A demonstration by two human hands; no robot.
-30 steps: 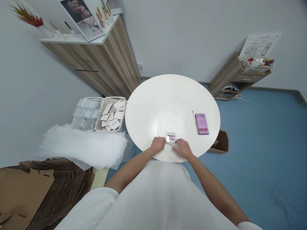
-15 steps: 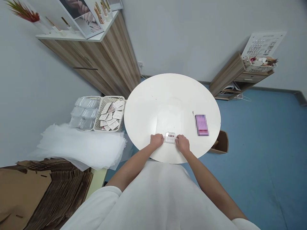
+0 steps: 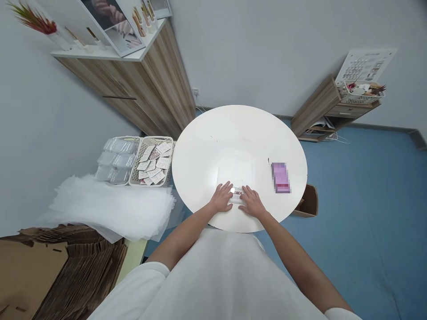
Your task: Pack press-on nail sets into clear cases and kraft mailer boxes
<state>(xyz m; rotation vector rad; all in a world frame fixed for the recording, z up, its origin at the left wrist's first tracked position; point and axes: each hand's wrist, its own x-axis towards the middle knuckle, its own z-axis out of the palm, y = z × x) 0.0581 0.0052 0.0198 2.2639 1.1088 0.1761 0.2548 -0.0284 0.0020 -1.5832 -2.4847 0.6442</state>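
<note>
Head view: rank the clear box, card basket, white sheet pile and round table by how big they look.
1. Round table
2. White sheet pile
3. Card basket
4. Clear box, partly covered

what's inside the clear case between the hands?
Small dark reddish pieces show inside the case, too small to identify. Fingers of the left hand and right hand overlap its sides, so whatever lies beneath them can't be seen.

White table [image 3: 240,133] bears clear case [image 3: 236,194] and purple oblong [image 3: 281,178].
</note>
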